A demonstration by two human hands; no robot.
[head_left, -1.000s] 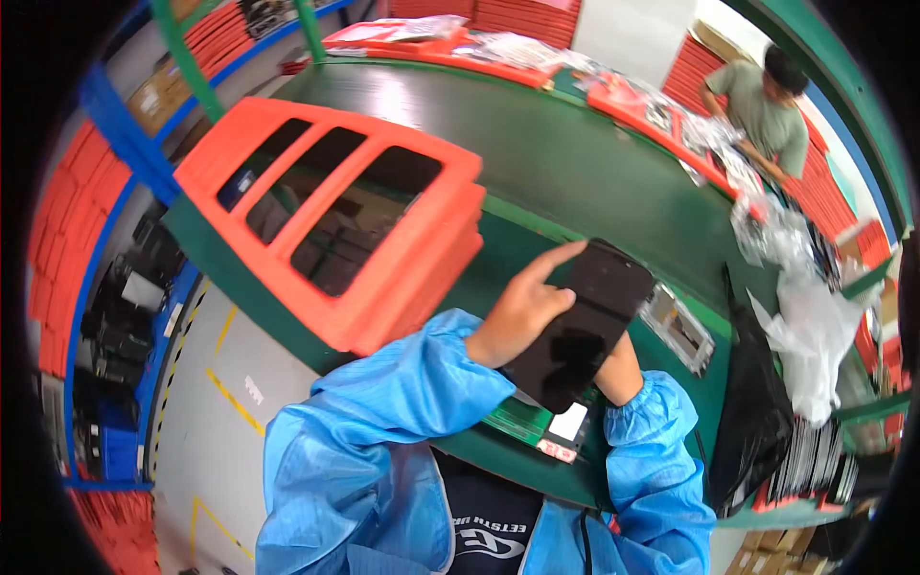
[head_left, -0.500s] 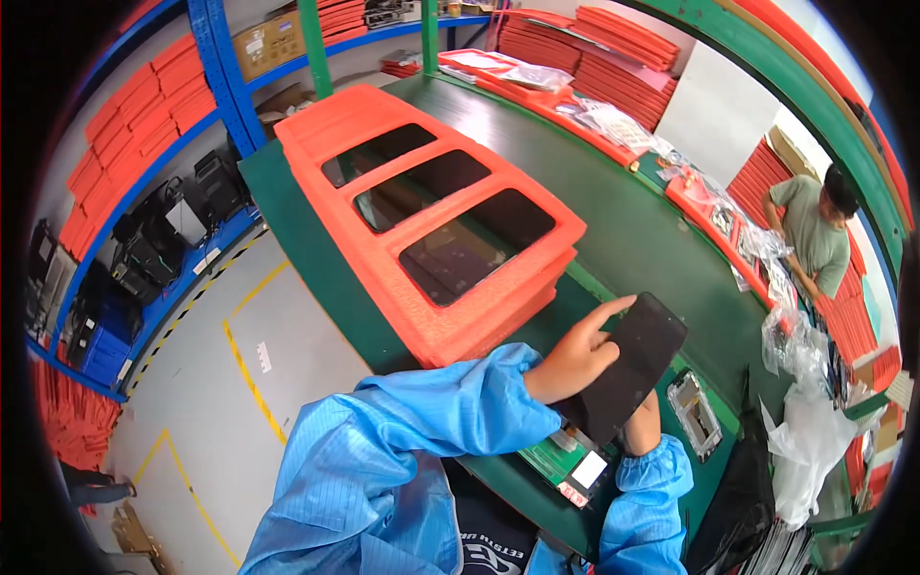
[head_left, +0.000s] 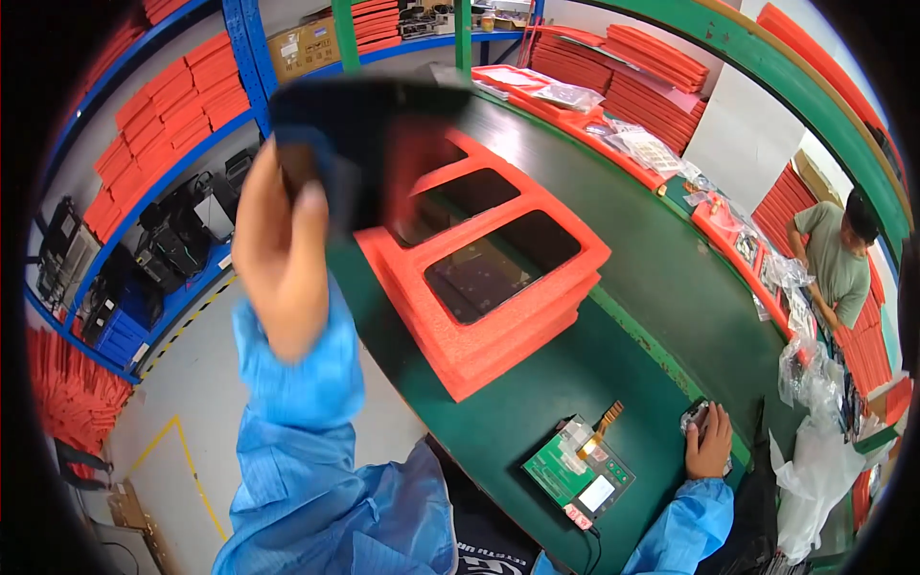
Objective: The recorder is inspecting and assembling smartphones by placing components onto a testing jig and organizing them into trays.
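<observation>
Raised at the upper left, my left hand (head_left: 278,254) grips a dark phone screen (head_left: 369,120), both blurred by motion. The screen covers part of a stacked orange-red foam tray (head_left: 565,278) with dark phone screens (head_left: 503,264) in its slots. At the right of the bench, my right hand (head_left: 709,446) has its fingers over a silvery phone frame (head_left: 692,414), which they mostly hide. Between my arms lies a green circuit board test unit (head_left: 570,470) with a small lit display, a ribbon connector (head_left: 604,426) and a cable.
The green bench (head_left: 460,431) backs onto a raised ledge with orange-red trays and plastic bags (head_left: 642,149). A person (head_left: 834,254) works at the far right. Blue shelving (head_left: 244,62) with foam stacks and black equipment stands left. White plastic wrap (head_left: 810,470) hangs at right.
My left hand has carried the phone screen from above the test unit up and left over the foam tray. My right hand has left the screen and moved onto the phone frame.
</observation>
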